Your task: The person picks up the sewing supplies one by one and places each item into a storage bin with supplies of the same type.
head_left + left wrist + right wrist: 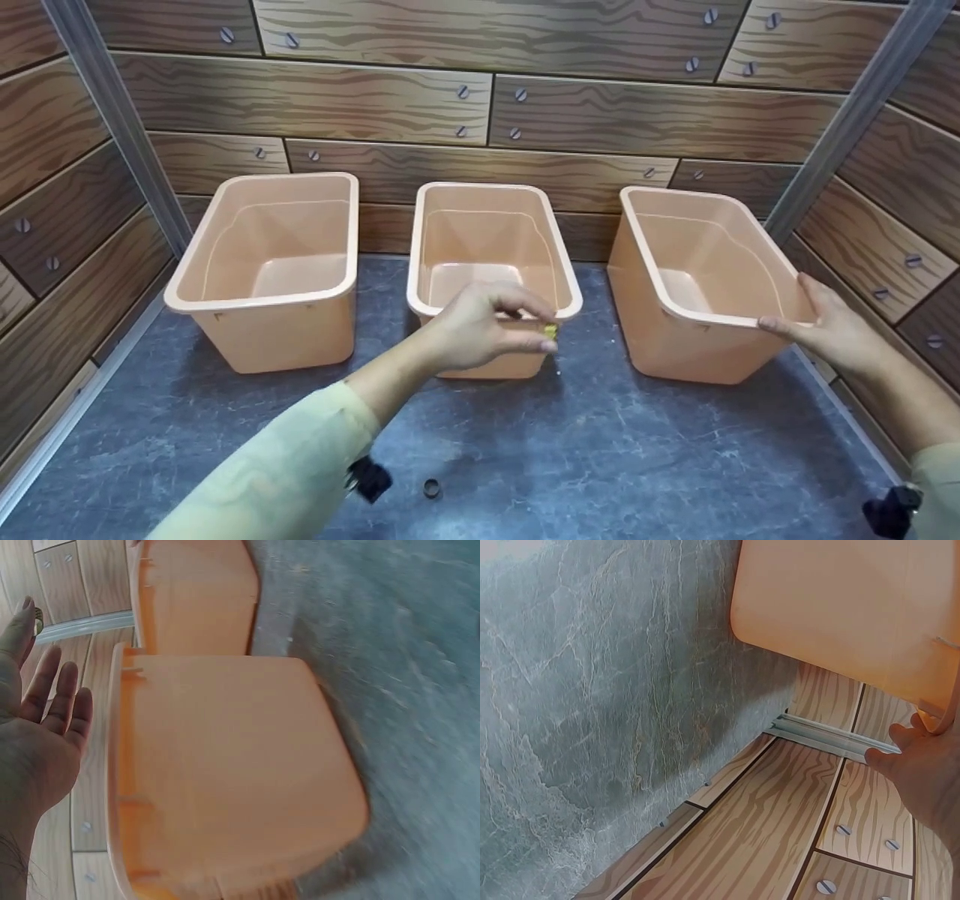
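My left hand (487,326) pinches a small brass-yellow piece (551,331) between thumb and index finger, in front of the middle bin's near rim. In the left wrist view a ribbed edge of this piece (38,621) shows behind the thumb, while the other fingers are spread. Its exact kind is hidden by the fingers; I cannot tell. My right hand (840,330) grips the near right corner of the right peach plastic bin (697,352), thumb over the front rim and fingers along the side. The middle peach bin (495,367) stands upright behind the left hand.
A third peach bin (277,337) stands at the left. On the dark marbled tabletop (600,457) lies a small dark ring (431,488), near the front. Wood-patterned walls (390,97) with metal corner strips (840,120) enclose the back and sides.
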`<state>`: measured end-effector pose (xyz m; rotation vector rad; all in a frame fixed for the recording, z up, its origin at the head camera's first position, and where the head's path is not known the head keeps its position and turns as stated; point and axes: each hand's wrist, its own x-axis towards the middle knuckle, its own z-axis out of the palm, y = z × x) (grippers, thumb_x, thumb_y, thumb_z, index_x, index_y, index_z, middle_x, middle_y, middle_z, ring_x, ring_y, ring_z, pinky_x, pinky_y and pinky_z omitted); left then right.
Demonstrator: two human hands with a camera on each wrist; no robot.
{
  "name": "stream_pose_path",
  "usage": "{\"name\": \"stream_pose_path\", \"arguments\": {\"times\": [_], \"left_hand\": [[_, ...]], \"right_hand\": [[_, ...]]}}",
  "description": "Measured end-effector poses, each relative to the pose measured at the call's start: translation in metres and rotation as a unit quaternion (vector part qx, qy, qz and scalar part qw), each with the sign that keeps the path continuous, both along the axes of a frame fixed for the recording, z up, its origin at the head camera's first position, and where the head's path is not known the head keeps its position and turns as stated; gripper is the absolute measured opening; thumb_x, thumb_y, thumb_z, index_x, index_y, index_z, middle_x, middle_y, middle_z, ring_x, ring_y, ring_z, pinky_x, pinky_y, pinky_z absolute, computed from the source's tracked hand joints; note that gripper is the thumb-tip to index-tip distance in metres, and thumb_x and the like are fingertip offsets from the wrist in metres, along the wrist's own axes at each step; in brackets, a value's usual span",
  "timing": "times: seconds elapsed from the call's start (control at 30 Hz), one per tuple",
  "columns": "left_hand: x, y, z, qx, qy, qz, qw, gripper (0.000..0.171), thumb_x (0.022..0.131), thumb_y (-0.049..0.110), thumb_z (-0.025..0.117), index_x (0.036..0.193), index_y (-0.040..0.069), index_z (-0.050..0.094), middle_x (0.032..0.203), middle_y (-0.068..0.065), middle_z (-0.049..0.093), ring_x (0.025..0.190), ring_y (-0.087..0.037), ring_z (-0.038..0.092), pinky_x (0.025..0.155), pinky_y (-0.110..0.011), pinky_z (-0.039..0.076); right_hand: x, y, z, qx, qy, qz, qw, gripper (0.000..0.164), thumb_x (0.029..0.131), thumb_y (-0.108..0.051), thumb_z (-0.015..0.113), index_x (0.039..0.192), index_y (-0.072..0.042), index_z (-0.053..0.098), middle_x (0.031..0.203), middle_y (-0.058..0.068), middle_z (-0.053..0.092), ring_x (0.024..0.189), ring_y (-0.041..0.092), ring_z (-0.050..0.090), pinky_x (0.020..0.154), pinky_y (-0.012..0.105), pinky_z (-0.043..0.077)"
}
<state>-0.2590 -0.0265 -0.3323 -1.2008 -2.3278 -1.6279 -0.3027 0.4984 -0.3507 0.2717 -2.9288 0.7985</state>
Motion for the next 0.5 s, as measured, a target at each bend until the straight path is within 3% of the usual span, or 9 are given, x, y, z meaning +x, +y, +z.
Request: {"name": "stream_pose_path", "arguments": {"times": [0.2,0.5], "left_hand": [[-0.014,0.025,0.011,0.013,-0.015,0.01,0.9998,0.024,0.088,0.02,0.091,0.109,0.012,0.084,0.101,0.011,0.078,0.092,-0.019,0.07,0.083,-0.031,0.057],[-0.031,0.065,0.024,0.038,-0.034,0.006,0.9987,0.024,0.088,0.016,0.09,0.11,0.009,0.083,0.097,0.008,0.078,0.08,-0.006,0.068,0.071,-0.021,0.056]], "right_hand": [[0.002,0.002,-0.002,0.013,-0.001,-0.006,1.0,0.108,0.103,-0.044,0.065,0.161,0.015,-0.003,0.159,0.052,0.005,0.143,0.074,0.011,0.109,0.086,0.014],[0.0,0.002,-0.001,0.016,0.004,-0.005,1.0,0.108,0.102,-0.044,0.066,0.161,0.016,-0.002,0.158,0.052,0.006,0.143,0.074,0.012,0.109,0.086,0.015]]}}
